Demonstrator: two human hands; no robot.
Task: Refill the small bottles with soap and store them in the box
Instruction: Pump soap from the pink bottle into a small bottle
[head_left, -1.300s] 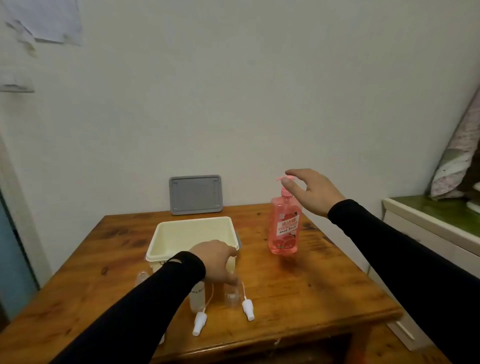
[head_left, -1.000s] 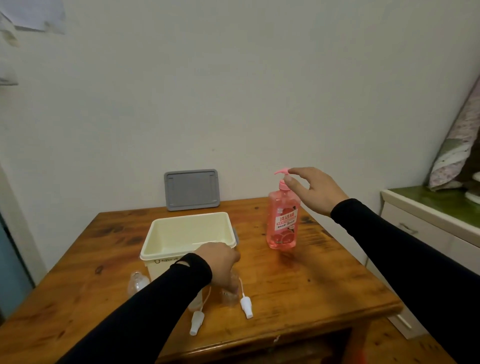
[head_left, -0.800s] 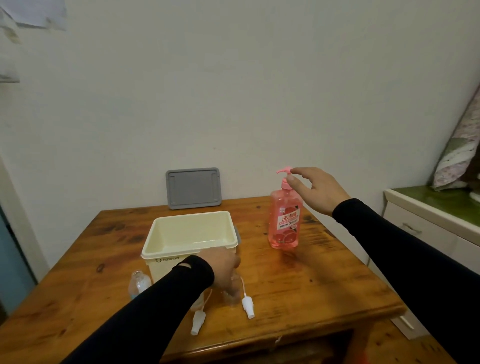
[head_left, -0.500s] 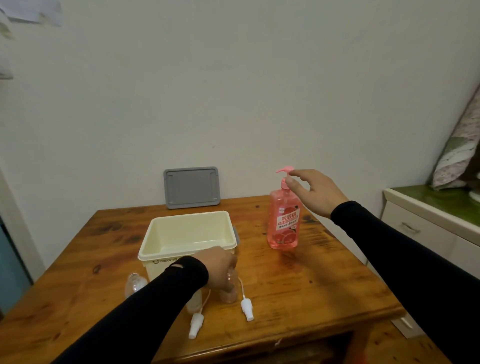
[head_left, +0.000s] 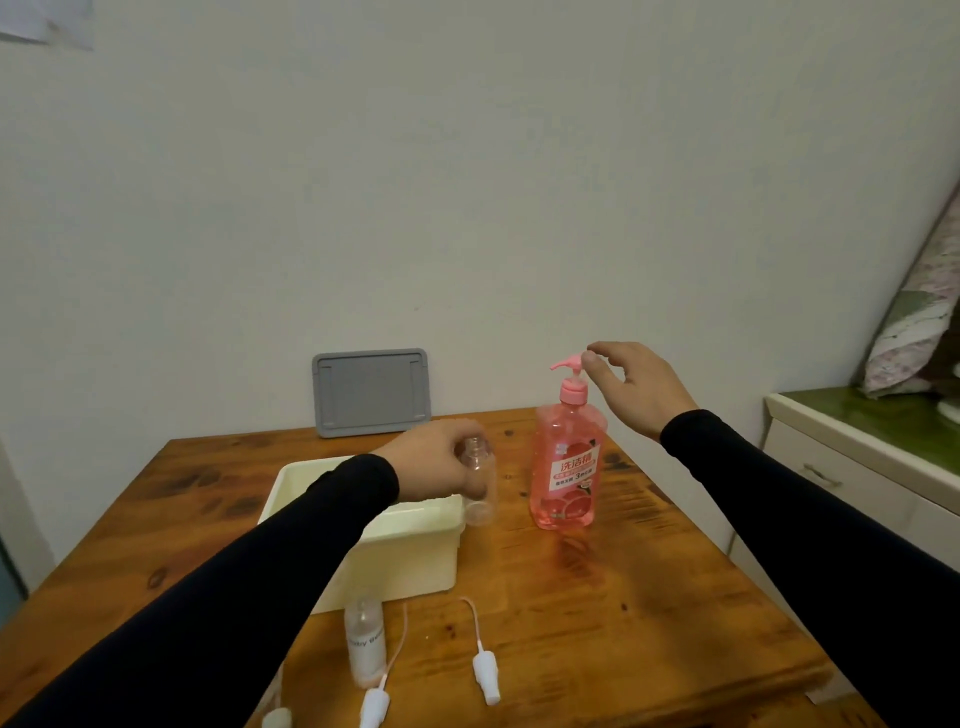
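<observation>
Wooden counter (head_left: 597, 613), cream box (head_left: 400, 551) on it. Left hand (head_left: 441, 465) grips a clear little bottle (head_left: 479, 488) upright above the box's corner. Right hand (head_left: 636, 392), fingers loosely spread, touches the pink soap bottle (head_left: 566, 467) pump.

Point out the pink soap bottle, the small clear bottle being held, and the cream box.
pink soap bottle (head_left: 566, 467), head view, on its label.
small clear bottle (head_left: 480, 501), head view, on its lower body below the fingers.
cream box (head_left: 415, 556), head view, on its front wall.
</observation>
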